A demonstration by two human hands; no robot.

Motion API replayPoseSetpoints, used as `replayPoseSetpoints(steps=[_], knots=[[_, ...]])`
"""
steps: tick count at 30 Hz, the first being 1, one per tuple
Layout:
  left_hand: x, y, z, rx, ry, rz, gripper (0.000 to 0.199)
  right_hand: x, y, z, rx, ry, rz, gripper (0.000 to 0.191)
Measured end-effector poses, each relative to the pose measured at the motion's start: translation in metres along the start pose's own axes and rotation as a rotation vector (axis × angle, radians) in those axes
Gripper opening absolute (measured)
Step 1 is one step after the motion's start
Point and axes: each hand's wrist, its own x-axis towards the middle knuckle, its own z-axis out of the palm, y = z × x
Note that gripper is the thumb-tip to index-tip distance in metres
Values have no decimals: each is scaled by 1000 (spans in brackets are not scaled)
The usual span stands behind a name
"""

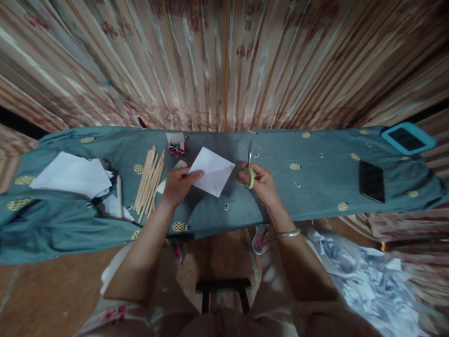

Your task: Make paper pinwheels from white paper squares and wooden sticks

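Observation:
A square of white paper [212, 171] with faint creases is pinched at its left corner by my left hand [179, 185], thumb on top. My right hand [260, 181] grips scissors [249, 169] by their pale green handles, the blades pointing away from me. The scissors stand a little to the right of the paper, apart from it. Left of my left hand lies a bundle of thin wooden sticks [149, 182]. Just beyond that hand sits a small open red box [177, 146] holding small metal pieces too tiny to make out.
White paper sheets [72, 175] and a pale rod-like tool [119, 196] lie at the left. On the right are a black phone [372, 181] and a blue-framed tablet [408, 138]. A bag of paper scraps [375, 276] stands on the floor. Curtains [224, 65] hang behind the cloth-covered table [315, 201].

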Motion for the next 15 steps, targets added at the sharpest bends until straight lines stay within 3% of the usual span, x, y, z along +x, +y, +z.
replayPoseSetpoints(steps=[7, 15], knots=[[-5, -1, 8, 66, -161, -20, 34, 0, -4, -7, -10, -94, 0, 54], [-8, 2, 9, 12, -153, -88, 34, 1, -1, -3, -25, -238, 29, 52]])
